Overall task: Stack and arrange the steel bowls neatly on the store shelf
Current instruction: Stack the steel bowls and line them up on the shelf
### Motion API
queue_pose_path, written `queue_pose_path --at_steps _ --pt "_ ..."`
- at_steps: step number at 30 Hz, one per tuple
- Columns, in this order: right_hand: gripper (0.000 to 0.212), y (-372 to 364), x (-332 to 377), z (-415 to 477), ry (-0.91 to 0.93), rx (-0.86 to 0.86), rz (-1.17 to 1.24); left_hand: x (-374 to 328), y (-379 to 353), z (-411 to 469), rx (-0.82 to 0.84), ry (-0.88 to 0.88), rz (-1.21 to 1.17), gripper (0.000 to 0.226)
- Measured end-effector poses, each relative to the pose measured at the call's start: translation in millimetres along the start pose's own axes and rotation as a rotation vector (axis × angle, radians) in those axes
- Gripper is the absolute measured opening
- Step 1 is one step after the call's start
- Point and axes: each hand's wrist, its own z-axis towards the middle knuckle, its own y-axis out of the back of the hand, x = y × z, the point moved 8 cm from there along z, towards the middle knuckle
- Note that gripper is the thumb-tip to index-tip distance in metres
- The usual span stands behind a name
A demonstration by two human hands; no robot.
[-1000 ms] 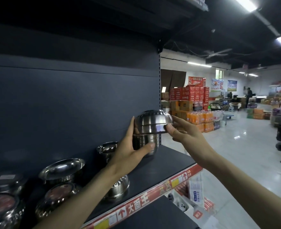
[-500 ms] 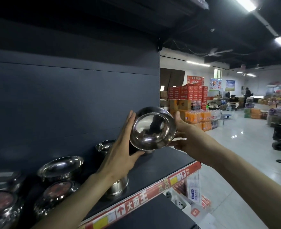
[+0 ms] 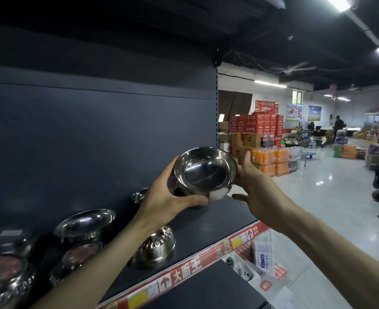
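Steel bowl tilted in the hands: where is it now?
Head view, centre: the round shiny steel bowl is held between the left hand and right hand, above the right end of the dark shelf, mouth toward the camera.

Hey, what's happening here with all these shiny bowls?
A person is arranging bowls on a store shelf. Their left hand grips a steel bowl from below, while the right hand steadies its right side. The bowl is tilted, its opening facing the camera, above the shelf's right end. Several other bowls sit further left on the shelf, not neatly stacked.
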Motion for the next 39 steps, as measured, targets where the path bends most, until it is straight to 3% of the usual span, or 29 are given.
queue_pose_path --at_steps 3,5,10,14,17,20,25,29,31,35,38,39 --pt "0.066 -1.9 -7.0 0.4 0.002 0.029 -0.01 9.6 -1.9 1.8 0.0 0.097 -0.11 0.06" --pt "0.079 -3.5 -12.5 0.1 -0.016 0.036 -0.015 14.7 -1.2 2.2 -0.018 0.15 -0.178 0.062" --pt "0.064 -4.4 -15.4 -2.6 0.056 0.025 -0.081 19.7 -6.3 5.8 0.004 0.2 -0.224 0.041" --pt "0.065 -1.2 -17.7 0.6 0.075 0.004 -0.074 22.3 -9.9 5.4 0.02 0.212 -0.192 0.023" --pt "0.064 3.0 -24.7 6.3 0.074 0.0 -0.083 35.2 -7.6 8.0 -0.002 0.22 -0.22 0.03" --pt "0.065 7.4 -32.8 14.8 0.063 -0.01 -0.097 47.0 -5.3 14.7 -0.046 0.206 -0.262 0.061" --pt "0.026 15.9 -41.9 41.7 0.036 -0.019 -0.053 57.1 -8.6 32.2 -0.03 0.199 -0.16 0.037" --pt "0.051 21.2 -42.6 74.8 0.046 -0.026 0.034 61.8 -9.7 53.1 -0.087 0.219 -0.22 0.032" --pt "0.047 23.2 -43.4 93.3 0.059 -0.016 0.005 64.9 -8.4 64.6 -0.123 0.213 -0.22 0.042" --pt "0.016 25.0 -41.9 124.5 0.094 -0.011 -0.046 86.0 -2.4 92.7 -0.142 0.21 -0.156 0.053" --pt "0.018 27.9 -43.7 148.1 0.104 -0.035 -0.059 98.0 2.7 118.8 -0.125 0.216 -0.052 0.079" --pt "0.024 30.9 -47.0 157.2 0.11 -0.054 -0.053 102.0 3.9 127.0 -0.121 0.223 -0.031 0.077"
